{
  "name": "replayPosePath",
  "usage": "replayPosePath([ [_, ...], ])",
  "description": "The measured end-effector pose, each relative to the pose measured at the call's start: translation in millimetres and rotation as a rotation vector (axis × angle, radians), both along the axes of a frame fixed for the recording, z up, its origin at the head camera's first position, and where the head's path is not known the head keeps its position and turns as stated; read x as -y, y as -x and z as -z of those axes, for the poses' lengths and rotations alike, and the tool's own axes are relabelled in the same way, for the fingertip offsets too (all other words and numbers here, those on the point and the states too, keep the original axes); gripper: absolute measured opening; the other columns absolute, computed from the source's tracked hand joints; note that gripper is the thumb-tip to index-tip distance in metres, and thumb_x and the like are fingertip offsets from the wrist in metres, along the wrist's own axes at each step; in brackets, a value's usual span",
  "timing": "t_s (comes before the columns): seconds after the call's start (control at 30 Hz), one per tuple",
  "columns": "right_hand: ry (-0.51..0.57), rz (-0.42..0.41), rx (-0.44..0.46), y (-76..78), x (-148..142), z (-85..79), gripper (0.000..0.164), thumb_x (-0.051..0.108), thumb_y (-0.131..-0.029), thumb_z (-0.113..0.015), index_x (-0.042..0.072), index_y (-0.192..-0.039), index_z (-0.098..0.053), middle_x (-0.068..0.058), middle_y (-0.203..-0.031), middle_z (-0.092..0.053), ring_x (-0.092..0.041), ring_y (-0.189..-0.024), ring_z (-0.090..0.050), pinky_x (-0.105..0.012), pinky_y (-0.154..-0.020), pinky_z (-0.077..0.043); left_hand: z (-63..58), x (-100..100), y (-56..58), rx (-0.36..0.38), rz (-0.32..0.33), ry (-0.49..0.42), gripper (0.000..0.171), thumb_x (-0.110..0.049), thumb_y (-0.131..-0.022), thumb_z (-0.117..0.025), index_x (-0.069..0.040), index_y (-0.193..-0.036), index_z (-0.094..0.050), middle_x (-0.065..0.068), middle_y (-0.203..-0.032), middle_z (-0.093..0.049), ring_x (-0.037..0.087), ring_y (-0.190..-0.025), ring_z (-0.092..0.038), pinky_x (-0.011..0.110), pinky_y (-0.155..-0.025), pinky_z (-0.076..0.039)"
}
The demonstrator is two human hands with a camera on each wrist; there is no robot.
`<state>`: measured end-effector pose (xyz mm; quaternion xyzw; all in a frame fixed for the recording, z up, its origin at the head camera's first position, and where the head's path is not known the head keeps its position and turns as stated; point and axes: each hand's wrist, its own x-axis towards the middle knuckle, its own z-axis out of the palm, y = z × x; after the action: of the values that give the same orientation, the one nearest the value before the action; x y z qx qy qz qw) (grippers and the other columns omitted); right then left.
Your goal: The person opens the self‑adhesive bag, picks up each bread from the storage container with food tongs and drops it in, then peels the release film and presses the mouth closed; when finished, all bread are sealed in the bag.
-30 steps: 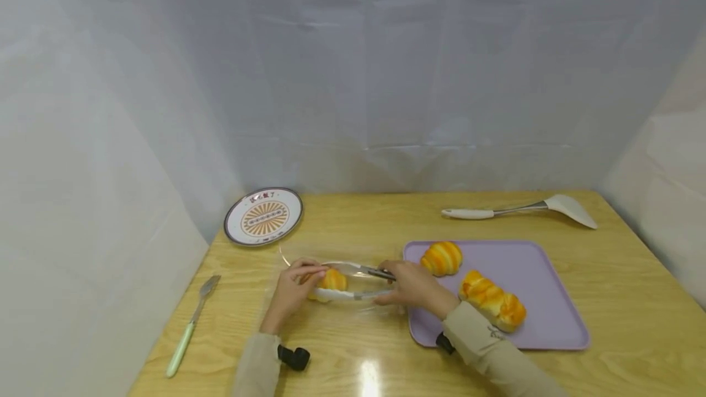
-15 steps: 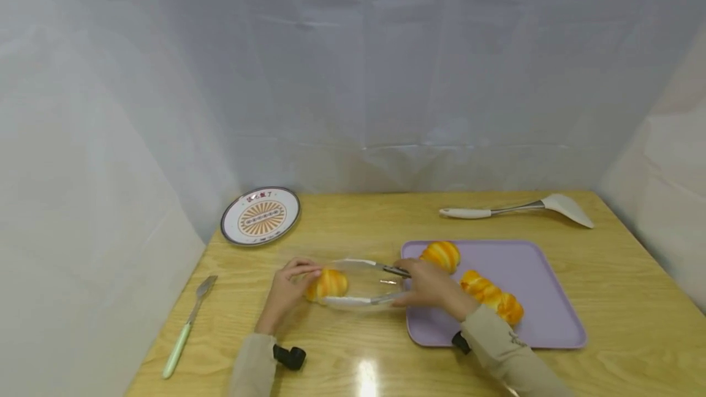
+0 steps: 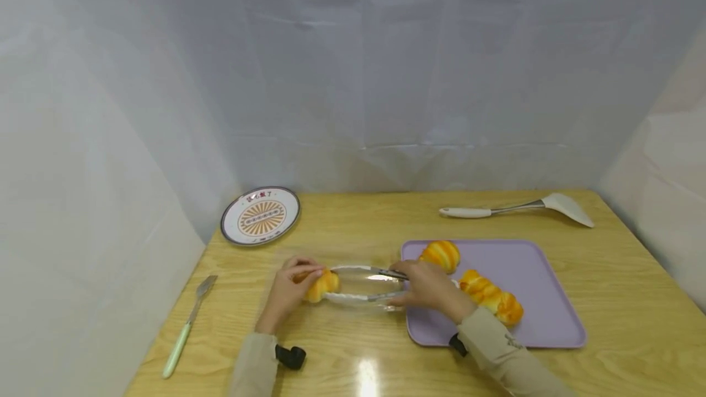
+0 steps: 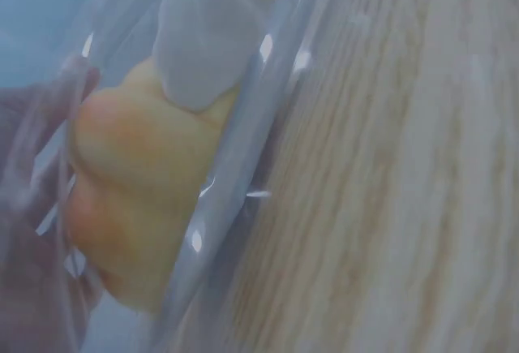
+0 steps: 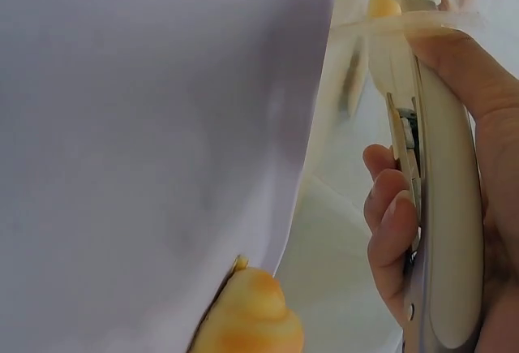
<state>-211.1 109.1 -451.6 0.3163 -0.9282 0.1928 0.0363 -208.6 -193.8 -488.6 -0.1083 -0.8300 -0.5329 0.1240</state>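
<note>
Pale sheeting [image 3: 353,78] hangs behind a wood-grain table [image 3: 325,354]. From the head, the left hand [image 3: 289,285] seems to pinch the clear plastic bag [image 3: 361,279] beside the croissant-shaped roll [image 3: 322,287] inside it, probably to steady both. The right hand [image 3: 427,287] grips tongs [image 3: 389,274], whose arms stand apart, reaching the roll; the bag's outline is hard to trace. At the left wrist, film and glare soften the roll, one white tip [image 4: 207,40] overlaps it, and the hand is partly cut off. At the right wrist, fingers [image 5: 395,227] curl round the handle, likely controlling its spread; a pastry [image 5: 251,314] runs out of frame.
</note>
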Motion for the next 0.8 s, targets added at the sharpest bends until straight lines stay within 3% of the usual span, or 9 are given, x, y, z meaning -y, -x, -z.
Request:
replayPosePath([
  [0.13,0.03,-0.012,0.014,0.7,8,-1.0,0.059,0.04,-0.071,-0.085,0.004,-0.114,-0.066,-0.008,-0.103,-0.072,-0.021,-0.084,-0.068,-0.036,-0.072,-0.057,-2.3,-1,1.3,-0.083,-0.024,0.04,0.009,-0.006,-0.084,-0.074,-0.003,-0.091,-0.078,0.01,-0.102,-0.067,0.016,-0.102,-0.054,0.015,-0.094,-0.04],
  [0.3,0.019,-0.012,0.057,4.0,18,0.1,0.058,0.039,-0.073,-0.085,0.004,-0.116,-0.066,-0.008,-0.105,-0.072,-0.022,-0.088,-0.068,-0.038,-0.074,-0.057,-2.7,-4,3.7,-0.243,-0.01,0.06,0.009,0.004,-0.077,-0.076,0.002,-0.086,-0.077,0.017,-0.096,-0.068,0.032,-0.096,-0.056,0.017,-0.089,-0.044],
  [0.4,0.002,0.009,0.078,7.6,23,1.7,0.059,0.04,-0.073,-0.084,0.005,-0.117,-0.066,-0.008,-0.109,-0.072,-0.023,-0.093,-0.068,-0.04,-0.079,-0.057,-4.6,-4,4.9,-0.307,-0.008,0.064,0.011,0.009,-0.073,-0.076,0.005,-0.083,-0.075,0.019,-0.093,-0.067,0.034,-0.093,-0.057,0.018,-0.089,-0.044],
  [0.6,-0.025,0.035,0.085,11.5,33,2.5,0.062,0.044,-0.072,-0.084,0.008,-0.119,-0.066,-0.008,-0.113,-0.071,-0.024,-0.094,-0.068,-0.04,-0.075,-0.057,-10.4,-3,6.1,-0.285,0.015,0.097,0.011,0.005,-0.077,-0.076,0.001,-0.088,-0.076,0.013,-0.095,-0.068,0.02,-0.094,-0.057,0.015,-0.088,-0.044],
  [0.8,-0.026,0.024,0.082,12.8,44,0.9,0.062,0.045,-0.072,-0.083,0.01,-0.119,-0.066,-0.005,-0.105,-0.072,-0.019,-0.082,-0.066,-0.037,-0.064,-0.054,-8.3,-2,7.6,-0.248,0.015,0.11,0.012,0.0,-0.078,-0.077,-0.001,-0.09,-0.077,0.012,-0.097,-0.069,0.024,-0.096,-0.057,0.021,-0.088,-0.044],
])
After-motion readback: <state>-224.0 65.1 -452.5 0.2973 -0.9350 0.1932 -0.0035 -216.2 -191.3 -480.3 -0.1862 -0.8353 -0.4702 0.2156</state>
